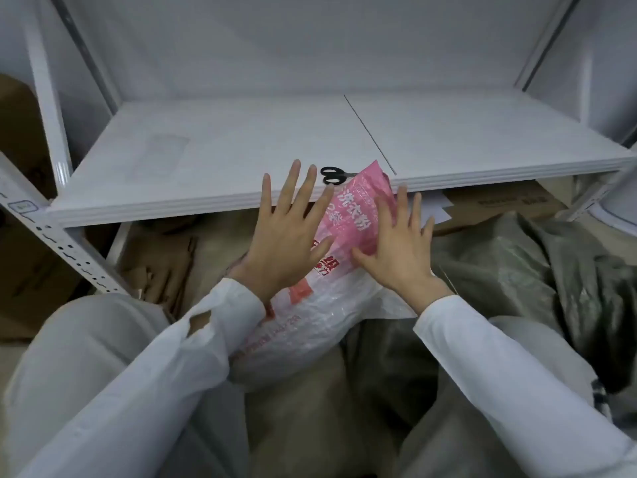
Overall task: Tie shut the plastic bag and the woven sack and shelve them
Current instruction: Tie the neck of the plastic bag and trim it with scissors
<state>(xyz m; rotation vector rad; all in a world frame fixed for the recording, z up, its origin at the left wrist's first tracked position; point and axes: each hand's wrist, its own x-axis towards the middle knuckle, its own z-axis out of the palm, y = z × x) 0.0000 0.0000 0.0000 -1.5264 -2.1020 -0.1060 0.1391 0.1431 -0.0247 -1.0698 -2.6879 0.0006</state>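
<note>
Pink-and-white plastic bag (344, 236), printed with red and white characters, bulging at its lower end, lying between the knees below the front edge of the shelf (241, 150); pink top end tilted up, overlapping the shelf lip near the middle. Left hand (289, 229): open, fingers spread, palm down, flat against the bag's left side, gripping nothing. Right hand (400, 243): open, fingers spread, palm pressed on the bag's right side, thumb on the pink print. White sleeves (155, 357) on both arms; tear in the left sleeve at the forearm. Scissors (332, 175): black handles, on the shelf at its front edge, just behind the left fingertips, blades hidden behind the bag's top. Shelf: white, two boards with a seam running front to back, white slotted uprights (69, 250) at left. Woven sack (524, 267): grey-green, crumpled, on the floor at right, beside the right arm, mouth not discernible. Cardboard (162, 267): brown, flattened pieces under the shelf at left; brown box (499, 201) under the shelf at right, white paper at its left end.
</note>
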